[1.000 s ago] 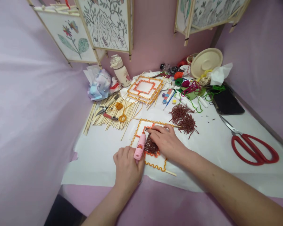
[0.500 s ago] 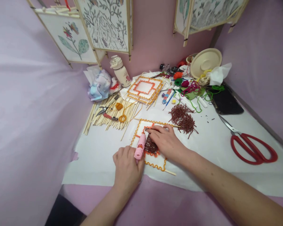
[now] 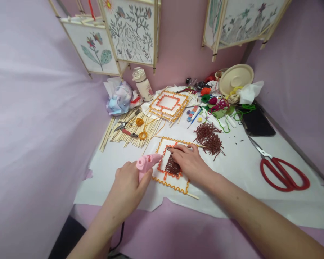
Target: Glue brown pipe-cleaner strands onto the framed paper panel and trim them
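Note:
My left hand (image 3: 129,183) is closed around the handle of a pink glue gun (image 3: 148,162), its nozzle pointing right at the edge of the orange inner frame. Under both hands lies a white panel (image 3: 167,181) bordered with wavy golden cord, with a square of wavy orange cord (image 3: 160,163) inside. Rows of short brown cord (image 3: 172,166) fill part of that square. My right hand (image 3: 190,158) rests over these rows, its fingertips pressed together on a small brown cord piece (image 3: 169,148) near the square's top; the palm hides part of the panel.
A heap of brown cord pieces (image 3: 209,138) lies right of the panel, with red-handled scissors (image 3: 283,176) farther right. Thin wooden sticks (image 3: 116,133) and pliers (image 3: 126,131) lie left. Behind are a similar panel (image 3: 169,102), a bottle (image 3: 143,84) and a dark tablet (image 3: 256,118).
My left hand has moved left with the glue gun, which has turned from near upright to pointing right. My right hand stays on the panel. The view has shifted slightly.

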Action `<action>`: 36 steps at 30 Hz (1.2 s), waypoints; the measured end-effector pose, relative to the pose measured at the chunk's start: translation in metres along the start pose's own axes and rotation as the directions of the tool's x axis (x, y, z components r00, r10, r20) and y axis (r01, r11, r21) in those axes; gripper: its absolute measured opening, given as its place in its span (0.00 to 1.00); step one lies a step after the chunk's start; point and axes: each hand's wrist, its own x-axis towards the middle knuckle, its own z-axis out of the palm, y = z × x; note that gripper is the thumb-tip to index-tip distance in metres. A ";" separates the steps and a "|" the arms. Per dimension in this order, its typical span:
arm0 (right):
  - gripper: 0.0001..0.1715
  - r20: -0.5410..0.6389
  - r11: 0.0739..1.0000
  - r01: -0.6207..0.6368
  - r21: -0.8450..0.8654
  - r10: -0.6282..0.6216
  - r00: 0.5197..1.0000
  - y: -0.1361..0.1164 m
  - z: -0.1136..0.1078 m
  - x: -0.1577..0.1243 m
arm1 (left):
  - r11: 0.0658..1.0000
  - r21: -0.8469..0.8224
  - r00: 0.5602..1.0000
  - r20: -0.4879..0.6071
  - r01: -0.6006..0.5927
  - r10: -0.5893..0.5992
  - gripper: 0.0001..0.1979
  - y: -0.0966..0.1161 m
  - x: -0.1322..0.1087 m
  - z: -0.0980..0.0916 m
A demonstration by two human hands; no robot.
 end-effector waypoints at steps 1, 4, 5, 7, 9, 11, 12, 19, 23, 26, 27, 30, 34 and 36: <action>0.17 0.002 1.000 0.006 0.002 -0.006 1.000 0.000 0.000 0.000 | 0.995 -0.099 0.999 0.002 0.032 -0.032 0.15 -0.004 -0.002 -0.002; 0.12 -0.002 1.000 0.021 0.006 -0.021 1.000 -0.001 -0.002 -0.003 | 0.888 -0.383 0.967 0.076 0.254 -0.244 0.20 -0.018 -0.004 0.006; 0.10 -0.012 1.000 0.014 0.006 -0.014 1.000 -0.003 -0.004 -0.004 | 0.824 -0.455 0.938 0.089 0.338 -0.336 0.22 -0.024 -0.002 0.012; 0.10 -0.050 1.000 -0.025 0.001 0.025 0.998 -0.006 -0.007 -0.005 | 0.696 -0.587 0.886 0.083 0.414 -0.457 0.25 -0.034 0.003 0.027; 0.10 -0.106 0.996 -0.094 0.005 0.094 0.990 -0.011 -0.010 -0.005 | 0.618 -0.713 0.882 0.002 0.332 -0.472 0.24 -0.042 0.009 0.042; 0.10 -0.153 0.986 -0.167 0.028 0.169 0.974 -0.015 -0.011 -0.001 | 0.564 -0.794 0.893 -0.063 0.226 -0.446 0.23 -0.047 0.013 0.053; 0.10 -0.171 0.980 -0.197 0.042 0.201 0.965 -0.017 -0.011 0.002 | 0.537 -0.820 0.895 -0.070 0.200 -0.441 0.23 -0.047 0.014 0.057; 0.12 -0.230 0.950 -0.310 -0.032 0.295 0.928 -0.024 0.007 0.031 | 0.371 -0.916 0.891 -0.034 0.154 -0.453 0.21 -0.045 0.005 0.066; 0.13 -0.235 0.932 -0.329 -0.151 0.290 0.928 -0.025 0.012 0.039 | 0.335 -0.923 0.874 0.002 0.188 -0.485 0.20 -0.051 0.001 0.076; 0.13 -0.254 0.934 -0.313 -0.170 0.266 0.930 -0.027 0.013 0.042 | 0.305 -0.931 0.868 0.026 0.202 -0.496 0.20 -0.053 0.001 0.079; 0.13 -0.270 0.939 -0.301 -0.163 0.251 0.929 -0.027 0.013 0.042 | 0.299 -0.934 0.870 0.023 0.194 -0.493 0.19 -0.052 0.001 0.079; 0.13 -0.295 0.948 -0.274 -0.163 0.219 0.930 -0.026 0.014 0.042 | 0.281 -0.946 0.881 0.008 0.159 -0.474 0.19 -0.052 0.002 0.078; 0.12 -0.267 0.941 -0.287 -0.180 0.234 0.935 -0.025 0.017 0.041 | 0.265 -0.951 0.896 0.027 0.161 -0.444 0.19 -0.053 0.001 0.078; 0.12 -0.252 0.941 -0.292 -0.173 0.245 0.936 -0.025 0.017 0.041 | 0.274 -0.947 0.903 0.036 0.167 -0.428 0.19 -0.054 0.001 0.079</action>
